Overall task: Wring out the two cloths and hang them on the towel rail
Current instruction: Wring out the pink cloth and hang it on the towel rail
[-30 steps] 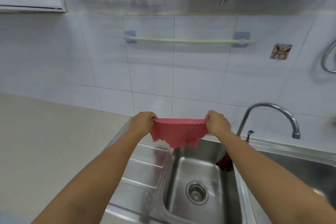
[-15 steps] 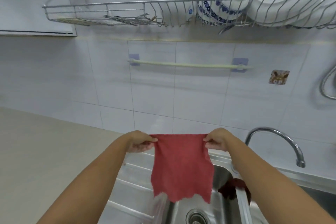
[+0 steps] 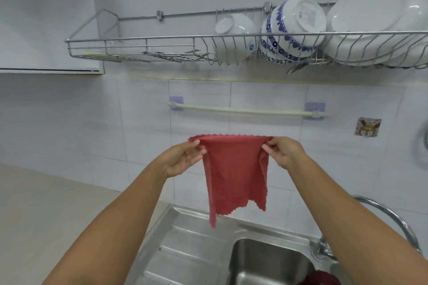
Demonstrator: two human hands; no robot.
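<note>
While the left hand and right hand pinch its top corners, the red cloth hangs below the towel rail at 12 o'clock, bare wall between them.

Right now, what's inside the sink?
The sink shows bare steel and a dark red cloth at its right edge. The right arm and the frame's bottom edge hide the rest.
</note>
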